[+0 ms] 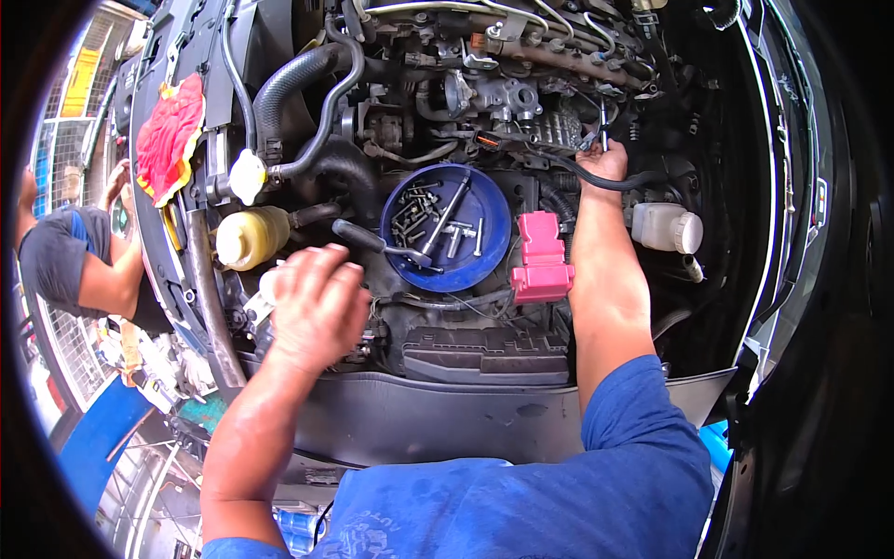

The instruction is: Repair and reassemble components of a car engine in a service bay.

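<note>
My left hand (318,307) hovers over the near left of the engine bay, palm down, fingers loosely curled and a little apart, with nothing visible in it. It is just short of the dark handle of a ratchet (358,234), whose head lies inside a blue bowl (498,200). Several bolts (410,212) and a long extension bar (447,214) are in the bowl too. My right hand (603,160) reaches far into the bay beside the engine, closed around a slim metal rod (603,126) that stands upright from it. A black hose (596,179) crosses its wrist; some fingers are hidden.
A pink terminal cover (542,256) sits by my right forearm. Nearby are a yellowed reservoir (251,238), a white reservoir (666,228) and a black fuse box (484,354). A red cloth (170,140) lies on the left edge. Another person's arm (112,270) shows at far left.
</note>
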The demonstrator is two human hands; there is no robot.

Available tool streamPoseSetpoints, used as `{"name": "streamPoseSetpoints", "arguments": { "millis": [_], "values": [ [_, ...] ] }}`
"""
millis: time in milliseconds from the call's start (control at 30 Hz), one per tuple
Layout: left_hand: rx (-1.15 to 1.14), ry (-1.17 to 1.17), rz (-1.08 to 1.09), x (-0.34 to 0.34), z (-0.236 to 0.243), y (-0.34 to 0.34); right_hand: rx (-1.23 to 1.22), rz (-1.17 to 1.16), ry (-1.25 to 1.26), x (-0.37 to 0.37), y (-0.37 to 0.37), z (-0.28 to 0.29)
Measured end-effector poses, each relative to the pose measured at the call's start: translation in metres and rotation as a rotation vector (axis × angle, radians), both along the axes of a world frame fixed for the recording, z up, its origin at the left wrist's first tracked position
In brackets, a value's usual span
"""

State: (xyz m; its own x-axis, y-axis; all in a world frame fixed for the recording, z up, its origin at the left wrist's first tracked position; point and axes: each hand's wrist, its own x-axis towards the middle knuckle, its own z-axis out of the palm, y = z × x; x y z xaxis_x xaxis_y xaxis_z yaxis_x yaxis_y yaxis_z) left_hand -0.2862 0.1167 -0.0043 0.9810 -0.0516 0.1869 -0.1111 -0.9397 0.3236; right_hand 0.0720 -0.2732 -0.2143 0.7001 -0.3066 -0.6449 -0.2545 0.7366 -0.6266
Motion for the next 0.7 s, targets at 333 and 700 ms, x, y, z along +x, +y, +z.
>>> {"name": "streamPoseSetpoints", "arguments": {
  "millis": [333, 700],
  "values": [
    [0.243, 0.794, -0.374, 0.084, -0.084, -0.088, -0.089, 0.144, -0.021, 0.002, -0.03, -0.019],
    [0.075, 0.774, -0.479, 0.082, -0.056, -0.074, -0.119, 0.072, -0.027, 0.0, -0.02, -0.015]
  ]
}}
